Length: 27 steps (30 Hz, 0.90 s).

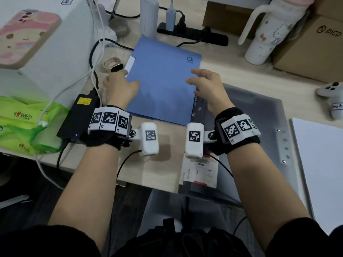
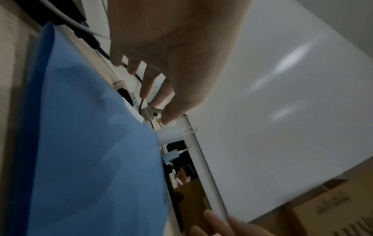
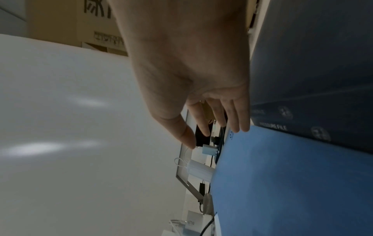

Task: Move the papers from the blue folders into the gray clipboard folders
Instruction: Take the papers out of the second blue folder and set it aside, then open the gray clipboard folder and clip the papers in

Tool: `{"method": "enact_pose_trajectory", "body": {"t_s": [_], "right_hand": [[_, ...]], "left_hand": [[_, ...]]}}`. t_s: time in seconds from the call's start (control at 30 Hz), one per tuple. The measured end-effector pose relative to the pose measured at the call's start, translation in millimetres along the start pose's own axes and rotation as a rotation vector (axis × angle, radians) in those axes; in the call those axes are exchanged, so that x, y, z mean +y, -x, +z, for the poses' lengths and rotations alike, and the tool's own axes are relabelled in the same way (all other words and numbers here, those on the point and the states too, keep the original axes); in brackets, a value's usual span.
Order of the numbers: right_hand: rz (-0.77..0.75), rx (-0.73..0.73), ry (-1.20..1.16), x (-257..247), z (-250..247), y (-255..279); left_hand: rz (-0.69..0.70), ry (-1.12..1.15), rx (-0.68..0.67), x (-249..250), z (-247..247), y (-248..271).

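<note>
Between both hands: blue folder (image 1: 163, 80) | left hand (image 1: 118, 88), right hand (image 1: 207, 86) relaxed, seemingly gripping nothing

Blue folder (image 1: 163, 78): closed, flat on the worktop (image 1: 241, 75), plain matte cover, small printed logo near its far right corner. Turned slightly, so the far edge runs askew to the worktop's front edge. A white paper edge (image 1: 130, 64) pokes out past its far left side.

Gray clipboard folder (image 1: 259, 115): just right of the blue folder, lying open and flat, translucent gray, metal clip strip down its right part. The blue folder's right edge overlaps its dark left panel, which carries printed lettering.

White paper sheets (image 1: 321, 164): stacked flat, right of the gray clipboard folder, just beside the clip strip.
</note>
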State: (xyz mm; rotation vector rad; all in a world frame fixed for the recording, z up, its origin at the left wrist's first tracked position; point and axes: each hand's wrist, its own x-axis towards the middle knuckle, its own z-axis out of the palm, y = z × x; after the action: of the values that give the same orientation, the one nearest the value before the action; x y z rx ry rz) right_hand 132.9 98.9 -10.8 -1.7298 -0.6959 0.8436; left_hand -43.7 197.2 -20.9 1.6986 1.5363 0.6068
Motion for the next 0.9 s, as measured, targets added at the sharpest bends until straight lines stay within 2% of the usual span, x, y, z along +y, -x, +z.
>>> {"method": "enact_pose_trajectory", "body": {"t_s": [0.1,0.27,0.43,0.63,0.9], "right_hand": [[-0.011,-0.025,-0.047,-2,-13,18],[-0.039,-0.063,-0.075,2,-39,52],[-0.065,-0.042,-0.053,13,-69,81],[-0.085,0.133,0.017,38,-106,106],[-0.003,0.440,0.194,70,-146,134]], "left_hand": [[0.050,0.125,-0.093,17,4,26],[0.169,0.189,-0.239,37,19,71],[0.151,0.235,-0.359,38,33,115],[0.077,0.212,-0.422,32,62,152],[0.007,0.149,-0.364,30,86,179]]}}
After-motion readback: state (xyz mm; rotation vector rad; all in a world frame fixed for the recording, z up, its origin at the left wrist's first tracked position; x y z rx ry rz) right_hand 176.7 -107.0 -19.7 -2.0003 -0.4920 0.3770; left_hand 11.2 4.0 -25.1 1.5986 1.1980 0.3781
